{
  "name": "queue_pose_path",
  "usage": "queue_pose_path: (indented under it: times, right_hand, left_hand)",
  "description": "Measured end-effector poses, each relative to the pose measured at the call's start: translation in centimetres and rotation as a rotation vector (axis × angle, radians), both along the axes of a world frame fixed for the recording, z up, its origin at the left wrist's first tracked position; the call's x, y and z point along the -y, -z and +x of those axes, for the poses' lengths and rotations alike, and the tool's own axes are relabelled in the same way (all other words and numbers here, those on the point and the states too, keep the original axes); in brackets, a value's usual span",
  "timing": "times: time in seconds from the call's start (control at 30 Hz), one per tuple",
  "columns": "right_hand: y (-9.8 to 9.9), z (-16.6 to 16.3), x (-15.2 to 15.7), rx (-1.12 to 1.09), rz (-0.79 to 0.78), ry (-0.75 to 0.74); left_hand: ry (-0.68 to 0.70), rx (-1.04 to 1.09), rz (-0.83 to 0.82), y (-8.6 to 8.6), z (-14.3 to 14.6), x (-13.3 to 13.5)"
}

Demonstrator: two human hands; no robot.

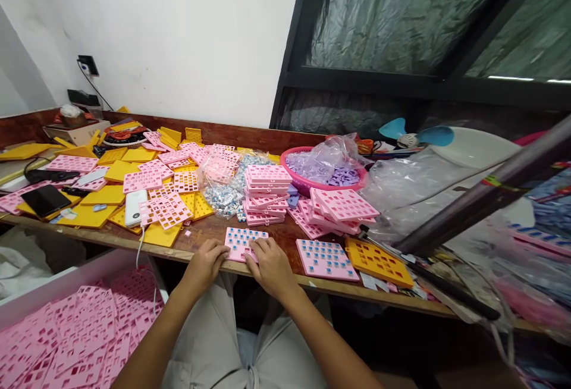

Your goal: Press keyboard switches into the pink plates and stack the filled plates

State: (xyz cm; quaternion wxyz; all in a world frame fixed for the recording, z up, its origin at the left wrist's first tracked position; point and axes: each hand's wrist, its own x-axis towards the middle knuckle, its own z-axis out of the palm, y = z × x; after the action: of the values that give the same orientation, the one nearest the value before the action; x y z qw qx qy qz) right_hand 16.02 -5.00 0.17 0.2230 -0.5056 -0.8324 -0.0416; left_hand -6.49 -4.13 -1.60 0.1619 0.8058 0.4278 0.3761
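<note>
On the table (pixel 288 253), by its front edge, the board (pixel 238 241) lies between your left hand (pixel 206 262) and right hand (pixel 273 263), both half-curled and touching it, grip unclear, so brace left, press straight down right.

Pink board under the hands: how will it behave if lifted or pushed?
The pink board is probably stiff: it lies flat with straight edges and no visible sag. The blue pieces stand on its face, so any loosely seated ones might drop if it tilts. Being broad and low, it would likely slide rather than roll or tip.
</note>
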Motion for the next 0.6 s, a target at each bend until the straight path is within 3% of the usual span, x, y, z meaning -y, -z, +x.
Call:
queue_pose_path:
  times: [0.2,0.47,0.53,0.6]
  right_hand:
    - [0.3,0.1,0.0,-0.075,-0.005,0.022]
    - [0.0,0.3,-0.1,-0.101,-0.035,0.008]
    - [0.0,0.4,-0.1,-0.111,-0.039,0.008]
    - [0.0,0.4,-0.1,-0.124,-0.047,0.008]
  left_hand:
    - [0.035,-0.111,-0.054,-1.8,0.1,-0.3]
    - [-0.024,-0.306,-0.235,-4.3,1.2,-3.0]
    - [-0.001,-0.366,-0.213,-4.1,1.3,-2.9]
    - [0.011,-0.369,-0.084,-2.7,1.2,-1.9]
